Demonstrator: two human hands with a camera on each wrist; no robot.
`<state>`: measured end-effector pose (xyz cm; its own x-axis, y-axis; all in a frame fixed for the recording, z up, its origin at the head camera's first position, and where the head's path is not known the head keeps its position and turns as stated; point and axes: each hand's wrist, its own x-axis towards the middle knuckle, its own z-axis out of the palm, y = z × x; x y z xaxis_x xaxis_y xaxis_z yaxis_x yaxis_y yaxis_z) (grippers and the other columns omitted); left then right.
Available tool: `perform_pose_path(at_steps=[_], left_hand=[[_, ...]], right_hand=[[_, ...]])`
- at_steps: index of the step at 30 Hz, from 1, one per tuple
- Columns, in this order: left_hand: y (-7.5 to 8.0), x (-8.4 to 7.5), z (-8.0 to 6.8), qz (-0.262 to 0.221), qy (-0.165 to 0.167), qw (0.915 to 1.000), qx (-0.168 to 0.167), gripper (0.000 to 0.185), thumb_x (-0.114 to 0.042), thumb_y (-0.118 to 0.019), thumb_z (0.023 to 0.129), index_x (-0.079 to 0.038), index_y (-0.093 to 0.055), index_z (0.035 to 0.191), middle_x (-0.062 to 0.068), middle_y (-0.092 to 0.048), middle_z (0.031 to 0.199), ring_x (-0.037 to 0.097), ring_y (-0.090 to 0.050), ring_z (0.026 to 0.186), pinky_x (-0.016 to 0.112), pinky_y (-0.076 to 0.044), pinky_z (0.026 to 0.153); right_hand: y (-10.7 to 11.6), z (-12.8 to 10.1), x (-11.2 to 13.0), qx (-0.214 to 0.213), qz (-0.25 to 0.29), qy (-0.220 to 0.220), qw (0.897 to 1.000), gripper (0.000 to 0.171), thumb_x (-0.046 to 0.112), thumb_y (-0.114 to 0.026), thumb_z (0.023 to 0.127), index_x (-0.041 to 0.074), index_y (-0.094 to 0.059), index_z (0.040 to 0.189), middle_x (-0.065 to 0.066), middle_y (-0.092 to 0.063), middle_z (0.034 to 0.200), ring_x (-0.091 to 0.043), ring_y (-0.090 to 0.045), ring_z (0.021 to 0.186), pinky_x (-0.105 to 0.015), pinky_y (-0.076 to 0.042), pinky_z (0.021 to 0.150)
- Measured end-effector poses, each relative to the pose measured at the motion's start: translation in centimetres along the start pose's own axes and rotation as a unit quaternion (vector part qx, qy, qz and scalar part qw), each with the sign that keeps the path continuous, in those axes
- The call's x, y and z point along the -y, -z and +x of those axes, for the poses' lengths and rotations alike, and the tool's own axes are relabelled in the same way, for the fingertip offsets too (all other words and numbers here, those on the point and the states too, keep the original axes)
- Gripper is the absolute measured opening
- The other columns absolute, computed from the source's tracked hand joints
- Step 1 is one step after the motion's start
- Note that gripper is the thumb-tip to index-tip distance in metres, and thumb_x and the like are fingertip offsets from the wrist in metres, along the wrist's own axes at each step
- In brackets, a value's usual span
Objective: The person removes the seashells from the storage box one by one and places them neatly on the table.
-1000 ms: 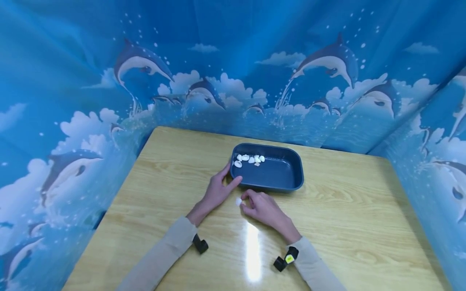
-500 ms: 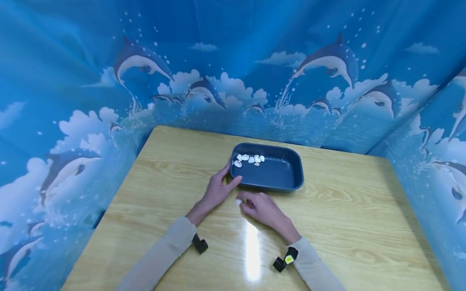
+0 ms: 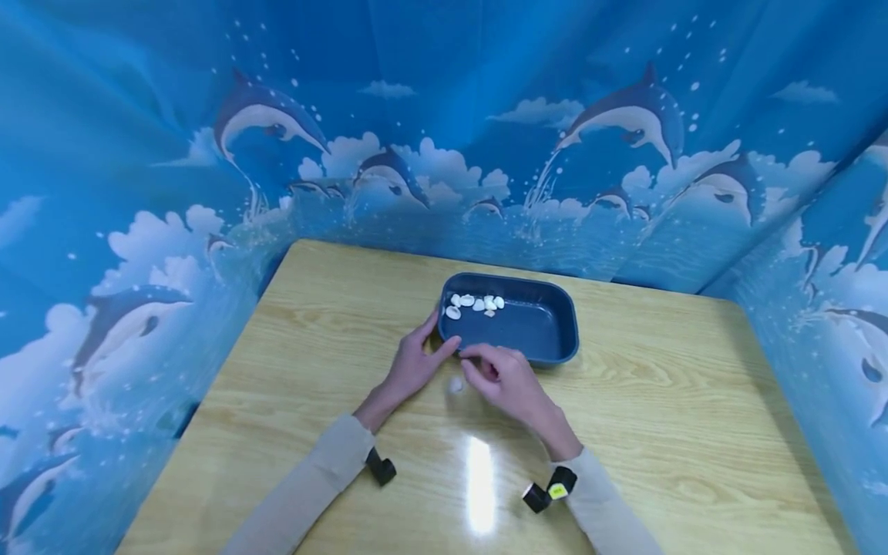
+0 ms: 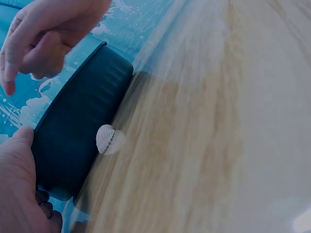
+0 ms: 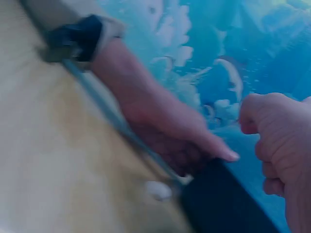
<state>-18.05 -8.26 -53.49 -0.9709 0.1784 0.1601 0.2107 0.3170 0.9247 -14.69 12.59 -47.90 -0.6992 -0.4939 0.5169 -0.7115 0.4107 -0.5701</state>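
A dark blue tray (image 3: 551,354) stands on the wooden table (image 3: 659,401), with several white shells (image 3: 475,302) in its far left corner. My left hand (image 3: 414,360) rests against the tray's near left corner, thumb on the left wall (image 4: 77,131), fingers straight. One white shell (image 3: 455,384) lies alone on the table just in front of that corner, touched by neither hand; the left wrist view shows this shell (image 4: 105,139) beside the tray wall. My right hand (image 3: 502,378) hovers at the tray's near rim with fingers curled, nothing visible in them.
A blue dolphin-print curtain (image 3: 486,116) encloses the table on the left, back and right. Small black cameras sit on both wrists (image 3: 381,466) (image 3: 548,492). Bare tabletop extends right of the tray and toward the near edge.
My right hand pinched the lone shell on the table a second ago; it has let go and moved up toward the tray's near rim. The shell, tray and left hand stay put.
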Motion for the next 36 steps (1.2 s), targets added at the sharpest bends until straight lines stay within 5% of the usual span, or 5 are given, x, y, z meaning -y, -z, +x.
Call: perform_pose_path(at_steps=[4,10,20,36], left_hand=[[-0.1,-0.2,-0.2,-0.001,-0.006,1.0,0.002,0.077,-0.042,-0.067,0.103,-0.006,-0.034,0.161,0.01,-0.034,0.166,0.021,-0.031,0.154,0.04,-0.031,0.125],[-0.2,-0.6,-0.4,-0.006,0.006,1.0,-0.003,0.074,-0.036,-0.067,0.103,-0.006,-0.034,0.162,0.01,-0.032,0.167,0.022,-0.031,0.155,0.043,-0.03,0.125],[-0.1,-0.3,-0.2,-0.006,0.0,0.9999,0.008,0.073,-0.035,-0.067,0.104,-0.014,-0.031,0.164,0.003,-0.03,0.168,0.018,-0.03,0.155,0.041,-0.029,0.126],[0.0,0.0,0.1,-0.017,-0.004,0.9998,0.009,0.072,-0.035,-0.066,0.105,-0.012,-0.031,0.164,0.003,-0.032,0.168,0.014,-0.03,0.154,0.038,-0.03,0.126]], right_hand=[[1.9,1.6,-1.3,-0.003,-0.044,-0.064,0.997,0.016,0.007,-0.069,0.098,0.005,-0.074,0.113,0.01,-0.043,0.059,-0.003,-0.037,0.05,-0.021,-0.031,0.045],[3.2,4.2,-3.8,0.116,-0.105,-0.151,0.976,0.028,0.016,-0.067,0.102,0.007,-0.069,0.129,0.006,-0.046,0.059,-0.01,-0.042,0.048,-0.026,-0.031,0.046],[1.2,7.3,-6.4,0.21,-0.124,-0.152,0.958,0.039,0.015,-0.069,0.101,0.008,-0.064,0.139,0.002,-0.051,0.065,-0.013,-0.047,0.055,-0.027,-0.035,0.049],[-0.5,8.4,-7.9,0.23,-0.113,-0.143,0.956,0.038,0.012,-0.068,0.102,0.006,-0.065,0.139,-0.001,-0.061,0.075,-0.013,-0.051,0.058,-0.029,-0.042,0.055]])
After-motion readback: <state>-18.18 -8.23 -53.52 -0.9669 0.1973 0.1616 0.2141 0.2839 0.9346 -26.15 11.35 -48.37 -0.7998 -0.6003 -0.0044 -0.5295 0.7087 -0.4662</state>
